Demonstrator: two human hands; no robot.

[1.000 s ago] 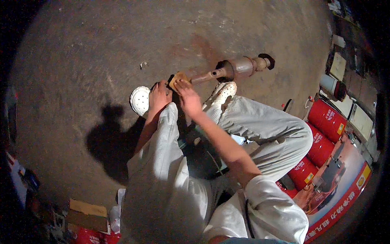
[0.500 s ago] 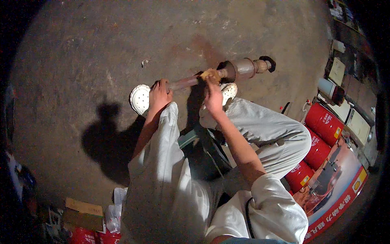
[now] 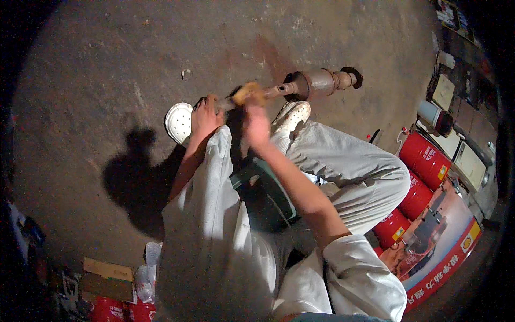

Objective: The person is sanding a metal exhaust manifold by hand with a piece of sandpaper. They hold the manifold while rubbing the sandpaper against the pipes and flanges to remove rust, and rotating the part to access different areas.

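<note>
Both hands were closed at upper centre: left hand (image 3: 205, 121) around a rusty metal pipe (image 3: 272, 92), blurred right hand (image 3: 256, 126) holding a yellow-tan pad (image 3: 248, 92) against it, slid leftward since, uncovering pipe beside the grey-brown metal canister (image 3: 319, 84).

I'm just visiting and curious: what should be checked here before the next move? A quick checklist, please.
1. Left hand steadying the left end of the exhaust pipe: ok, fingers around it.
2. Right hand holding the yellow-brown pad: ok, though blurred.
3. Pad over the pipe: ok.
4. Side opening in the pipe left uncovered by the pad: ok.
5. Right shoe clear of the pipe: cannot tell; they look very close.
6. Gloves worn: not ok, both hands are bare.
</note>
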